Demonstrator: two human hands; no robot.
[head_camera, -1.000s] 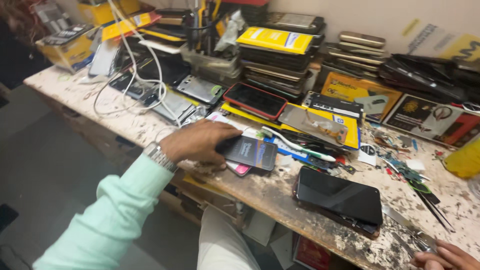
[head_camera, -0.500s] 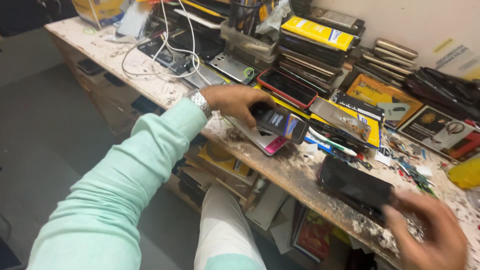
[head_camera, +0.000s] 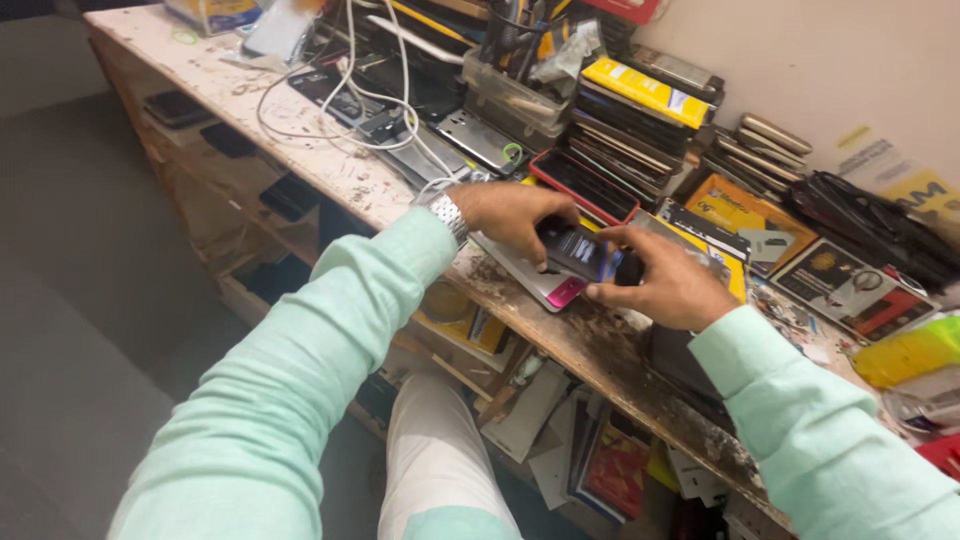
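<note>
Cluttered, paint-flecked wooden workbench; dark rectangular smartphone with lit screen above near edge, over pink-edged silver phone, clasped between left hand and right hand, fingers closed around its ends

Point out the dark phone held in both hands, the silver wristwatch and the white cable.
Dark phone (head_camera: 578, 250), head view: its lit screen.
Silver metal wristwatch (head_camera: 449, 215), head view: its band.
White cable (head_camera: 345, 75), head view: the loop over the bench.
</note>
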